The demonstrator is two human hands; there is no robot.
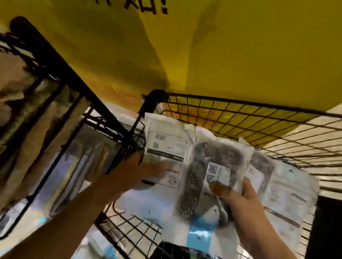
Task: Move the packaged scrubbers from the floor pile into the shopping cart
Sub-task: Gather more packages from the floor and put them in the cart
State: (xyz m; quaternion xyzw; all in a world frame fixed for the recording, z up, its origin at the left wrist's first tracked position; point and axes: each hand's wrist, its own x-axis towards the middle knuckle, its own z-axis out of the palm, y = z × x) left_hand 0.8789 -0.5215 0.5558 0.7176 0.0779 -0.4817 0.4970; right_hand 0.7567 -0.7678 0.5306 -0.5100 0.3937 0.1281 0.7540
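- Head view looked down into a black wire shopping cart (252,126), and every place below is given relative to that cart.
- The frame was blurred by motion, so fine detail was hard to read.
- The left hand (139,168) reached in over the cart's left rim and lay on a white packaged scrubber (166,148) with a barcode label; its thumb seemed pressed on the packet's lower edge, but whether the fingers curled round it could not be told.
- The right hand (237,196) was inside the cart near its middle, thumb on top and fingers underneath, pinching a clear packet holding a dark scrubber (210,173) with a small white label.
- That dark packet lay just beside the white one, their edges touching or overlapping.
- More clear packets (283,186) lay in the cart to the right of the held one, filling the basket toward its right wall.
- A second black rack (46,101) with brown bags stood left of the cart.
- A yellow sheet (240,51) with black printed characters rose behind the cart's far wall.
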